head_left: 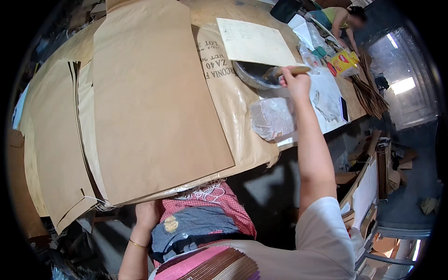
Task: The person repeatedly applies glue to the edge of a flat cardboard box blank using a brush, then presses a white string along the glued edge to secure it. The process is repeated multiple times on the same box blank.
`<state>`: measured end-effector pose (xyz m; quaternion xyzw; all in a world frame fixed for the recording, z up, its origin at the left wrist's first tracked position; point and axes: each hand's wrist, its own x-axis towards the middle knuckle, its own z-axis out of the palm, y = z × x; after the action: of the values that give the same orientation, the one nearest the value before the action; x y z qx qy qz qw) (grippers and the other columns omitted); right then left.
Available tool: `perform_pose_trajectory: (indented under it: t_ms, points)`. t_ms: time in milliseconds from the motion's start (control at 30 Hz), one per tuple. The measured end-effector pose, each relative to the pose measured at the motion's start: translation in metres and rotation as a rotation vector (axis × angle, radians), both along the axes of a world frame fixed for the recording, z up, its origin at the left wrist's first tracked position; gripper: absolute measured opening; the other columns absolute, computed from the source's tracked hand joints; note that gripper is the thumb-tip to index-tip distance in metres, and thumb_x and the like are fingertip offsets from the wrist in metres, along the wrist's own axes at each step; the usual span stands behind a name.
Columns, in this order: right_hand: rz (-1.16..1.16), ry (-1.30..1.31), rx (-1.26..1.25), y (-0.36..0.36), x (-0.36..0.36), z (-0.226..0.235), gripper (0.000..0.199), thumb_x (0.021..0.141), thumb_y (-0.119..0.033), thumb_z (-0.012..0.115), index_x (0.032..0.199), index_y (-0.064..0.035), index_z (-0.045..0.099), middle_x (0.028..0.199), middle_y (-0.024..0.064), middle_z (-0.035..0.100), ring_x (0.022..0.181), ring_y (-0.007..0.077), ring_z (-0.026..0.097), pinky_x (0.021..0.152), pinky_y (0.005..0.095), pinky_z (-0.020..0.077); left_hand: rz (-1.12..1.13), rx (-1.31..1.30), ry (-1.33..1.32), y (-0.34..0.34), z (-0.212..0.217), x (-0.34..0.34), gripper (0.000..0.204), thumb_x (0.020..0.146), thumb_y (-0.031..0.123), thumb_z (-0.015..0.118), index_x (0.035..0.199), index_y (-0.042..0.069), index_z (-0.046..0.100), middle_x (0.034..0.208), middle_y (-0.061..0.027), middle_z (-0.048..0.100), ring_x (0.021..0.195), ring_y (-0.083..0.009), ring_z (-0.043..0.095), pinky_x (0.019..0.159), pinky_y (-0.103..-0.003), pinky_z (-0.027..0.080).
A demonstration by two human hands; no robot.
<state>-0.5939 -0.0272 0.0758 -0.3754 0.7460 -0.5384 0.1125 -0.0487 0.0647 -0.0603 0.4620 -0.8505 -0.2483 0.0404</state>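
Striped pink-and-brown ribbed item nearest the camera, at the bottom. Just beyond it, grey cloth and red checked cloth over the lap, loose white string by the near table edge. Left hand at that near edge, below the brown paper; its fingers are hidden, so can't tell how open they are or whether they hold anything. Thin bracelet on that wrist.

On the table: large brown paper sheet lying flat at centre-left, more brown paper stacked at left, string tied near its near corner. Right of the large sheet, a plastic-wrapped block near the edge. Farther, right hand, arm stretched out, fingers closed around the handle of a brush; brush head is over the bowl, contact inside unclear. Pale card just beyond, overlapping the bowl's far side in view. To the right, crumpled clear plastic, dark phone, yellow package, bundle of brown strips. Far right, another person leaning over.
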Motion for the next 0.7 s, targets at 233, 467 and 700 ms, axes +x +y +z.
perform_pose_trajectory:
  t_ms: [233, 467, 700]
  points:
    - [-0.093, 0.118, 0.124, -0.018, 0.004, 0.008, 0.029, 0.084, -0.025, 0.070, 0.076, 0.0020, 0.063, 0.059, 0.0046, 0.060, 0.045, 0.0084, 0.053, 0.040, 0.0229, 0.0407, 0.069, -0.037, -0.122, 0.001, -0.025, 0.013, 0.030, 0.080, 0.017, 0.063, 0.108, 0.008, 0.064, 0.108, -0.0166, 0.063, 0.099, -0.0380, 0.060, 0.084, -0.047, 0.048]
    - [-0.051, 0.144, 0.316, -0.018, -0.008, 0.011, 0.038, 0.081, -0.031, 0.070, 0.074, 0.0051, 0.062, 0.060, 0.0118, 0.064, 0.050, 0.0188, 0.063, 0.048, 0.0322, 0.0494, -0.178, -0.410, 0.052, 0.011, 0.015, 0.008, 0.015, 0.075, 0.006, 0.062, 0.089, 0.004, 0.069, 0.082, -0.0132, 0.066, 0.074, -0.0287, 0.063, 0.066, -0.040, 0.051]
    - [-0.131, 0.733, 0.306, -0.022, 0.031, 0.079, 0.049, 0.081, -0.042, 0.064, 0.076, 0.0073, 0.063, 0.071, 0.0190, 0.064, 0.069, 0.0269, 0.063, 0.065, 0.0402, 0.0474, -0.040, -0.016, 0.085, 0.036, 0.056, 0.039, 0.010, 0.070, 0.001, 0.056, 0.080, 0.004, 0.058, 0.075, -0.0159, 0.056, 0.068, -0.0346, 0.057, 0.059, -0.045, 0.046]
